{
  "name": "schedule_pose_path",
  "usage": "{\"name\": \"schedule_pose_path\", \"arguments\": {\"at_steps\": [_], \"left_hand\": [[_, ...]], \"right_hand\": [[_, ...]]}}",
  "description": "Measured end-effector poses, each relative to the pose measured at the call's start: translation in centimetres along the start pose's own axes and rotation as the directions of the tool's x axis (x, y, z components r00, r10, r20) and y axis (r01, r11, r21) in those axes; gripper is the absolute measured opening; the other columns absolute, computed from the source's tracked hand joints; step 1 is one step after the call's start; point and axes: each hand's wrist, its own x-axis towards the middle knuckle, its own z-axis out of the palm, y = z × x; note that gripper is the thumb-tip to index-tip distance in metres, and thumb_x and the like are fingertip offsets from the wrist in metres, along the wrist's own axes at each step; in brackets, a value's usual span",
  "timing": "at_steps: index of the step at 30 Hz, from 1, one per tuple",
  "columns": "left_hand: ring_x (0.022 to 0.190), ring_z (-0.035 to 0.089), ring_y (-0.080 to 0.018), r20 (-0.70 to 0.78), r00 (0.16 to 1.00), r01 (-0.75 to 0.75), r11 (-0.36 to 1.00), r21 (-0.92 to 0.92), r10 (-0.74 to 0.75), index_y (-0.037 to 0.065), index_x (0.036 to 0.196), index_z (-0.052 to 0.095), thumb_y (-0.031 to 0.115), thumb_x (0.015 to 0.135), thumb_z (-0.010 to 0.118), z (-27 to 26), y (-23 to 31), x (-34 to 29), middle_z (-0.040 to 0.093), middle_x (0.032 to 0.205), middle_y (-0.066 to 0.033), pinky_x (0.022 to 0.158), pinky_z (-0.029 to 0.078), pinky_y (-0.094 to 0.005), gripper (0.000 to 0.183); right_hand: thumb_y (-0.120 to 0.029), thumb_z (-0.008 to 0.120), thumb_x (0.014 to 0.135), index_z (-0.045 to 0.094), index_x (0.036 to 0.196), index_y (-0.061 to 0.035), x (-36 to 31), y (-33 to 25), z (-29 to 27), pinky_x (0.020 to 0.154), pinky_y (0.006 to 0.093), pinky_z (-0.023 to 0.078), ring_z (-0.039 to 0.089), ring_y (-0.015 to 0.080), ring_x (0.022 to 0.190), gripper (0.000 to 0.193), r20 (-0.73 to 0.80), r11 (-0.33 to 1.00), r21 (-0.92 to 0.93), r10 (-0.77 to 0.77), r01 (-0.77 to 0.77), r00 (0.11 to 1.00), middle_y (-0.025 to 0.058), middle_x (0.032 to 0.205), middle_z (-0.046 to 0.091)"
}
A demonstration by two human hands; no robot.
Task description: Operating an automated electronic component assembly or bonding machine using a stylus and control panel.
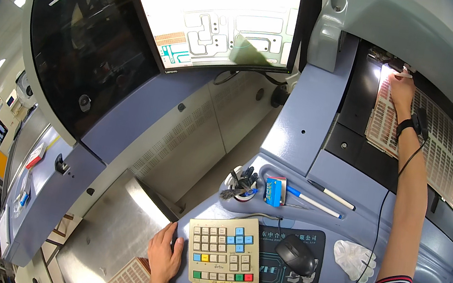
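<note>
My right hand (402,88) reaches far up into the lit bay of a grey machine and rests on the top corner of a large perforated panel (445,149) lying there, fingers on its upper edge. A black band with a cable sits on that wrist. My left hand (164,254) lies low at the left edge of a beige keypad (222,251) with coloured keys, fingers spread on the console edge, holding nothing.
A black mouse (296,254) sits on a dark mat (300,279) beside the keypad. A white glove (354,259), two pens (316,200), a blue tool (272,191) and a cup of tools (240,185) lie on the console. A monitor (221,13) hangs above. A steel shelf (110,229) is at left.
</note>
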Motion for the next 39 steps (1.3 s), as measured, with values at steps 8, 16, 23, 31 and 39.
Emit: {"name": "schedule_pose_path", "arguments": {"at_steps": [8, 16, 23, 31, 39], "left_hand": [[0.126, 0.057, -0.0354, -0.004, 1.000, -0.003, 1.000, 0.010, 0.003, 0.003, 0.137, 0.060, 0.028, 0.101, 0.057, 0.1, -0.1, 0.0, 0.063, 0.136, -0.0179, 0.110, 0.040, -0.0456, 0.044], [0.126, 0.057, -0.0355, 0.000, 1.000, -0.012, 1.000, 0.008, 0.012, 0.003, 0.138, 0.059, 0.029, 0.101, 0.056, 0.0, 0.0, 0.0, 0.063, 0.137, -0.0181, 0.109, 0.040, -0.0458, 0.045], [0.127, 0.057, -0.0352, 0.004, 1.000, -0.014, 1.000, 0.006, 0.014, 0.003, 0.139, 0.059, 0.028, 0.101, 0.057, 0.0, 0.1, 0.1, 0.063, 0.137, -0.0179, 0.109, 0.040, -0.0458, 0.046], [0.126, 0.057, -0.0396, 0.004, 1.000, -0.006, 1.000, 0.009, 0.006, 0.003, 0.138, 0.060, 0.032, 0.103, 0.053, -0.1, 0.2, 0.0, 0.063, 0.136, -0.0210, 0.109, 0.041, -0.0482, 0.046], [0.126, 0.058, -0.0400, -0.004, 1.000, -0.016, 1.000, 0.015, 0.016, 0.003, 0.138, 0.060, 0.032, 0.103, 0.053, 0.0, 0.1, 0.1, 0.063, 0.137, -0.0214, 0.109, 0.042, -0.0479, 0.046]], "right_hand": [[-0.029, 0.065, 0.085, 0.067, 0.095, 0.0038, -0.1, -0.5, -0.1, 0.085, 0.0434, 0.055, 0.070, 0.0442, 0.094, 0.035, 0.057, 0.999, -0.030, 0.044, -0.043, 0.997, 0.0257, 0.095, 0.072], [-0.027, 0.065, 0.084, 0.068, 0.095, 0.0024, 0.3, 0.1, 0.4, 0.083, 0.0447, 0.055, 0.070, 0.0442, 0.091, 0.032, -0.016, 0.999, -0.021, 0.039, -0.039, 0.999, 0.0240, 0.092, 0.072], [-0.027, 0.066, 0.084, 0.067, 0.093, 0.0010, 0.5, 1.0, 0.4, 0.082, 0.0462, 0.055, 0.069, 0.0437, 0.089, 0.029, -0.006, 1.000, -0.007, 0.018, -0.018, 1.000, 0.0234, 0.089, 0.071], [-0.027, 0.066, 0.084, 0.064, 0.091, 0.0002, -0.2, -0.6, -0.2, 0.080, 0.0467, 0.055, 0.070, 0.0429, 0.089, 0.028, 0.011, 0.999, 0.023, 0.027, -0.027, 1.000, 0.0226, 0.087, 0.071], [-0.025, 0.065, 0.084, 0.066, 0.094, 0.0028, -0.1, -0.7, 0.0, 0.085, 0.0475, 0.054, 0.069, 0.0447, 0.095, 0.030, -0.003, 1.000, -0.005, 0.021, -0.021, 1.000, 0.0259, 0.093, 0.071]]}}
